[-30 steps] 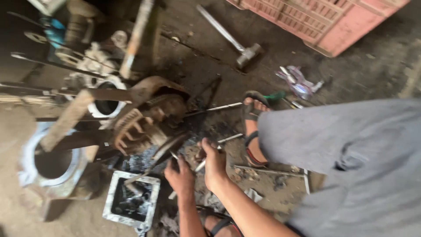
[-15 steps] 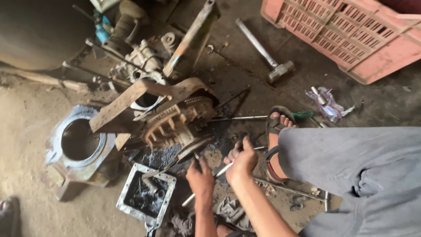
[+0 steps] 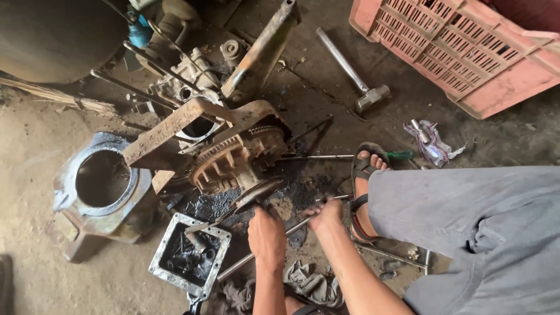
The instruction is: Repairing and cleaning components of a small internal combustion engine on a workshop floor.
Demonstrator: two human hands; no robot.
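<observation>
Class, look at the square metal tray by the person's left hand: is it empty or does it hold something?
It holds something. The square metal tray has dark, oily metal parts lying inside its rim, just left of the left hand.

Rusty rough metal gear assembly [image 3: 236,157]; dull steel rod [image 3: 274,239]; pink plastic crate [image 3: 461,52].

The rusty toothed gear assembly [image 3: 236,157] sits centre, a round metal housing [image 3: 102,184] to its left, a square oily metal tray [image 3: 189,255] nearer, a steel sledgehammer [image 3: 356,73] farther right, a pink slatted plastic crate [image 3: 461,52] far right.
</observation>
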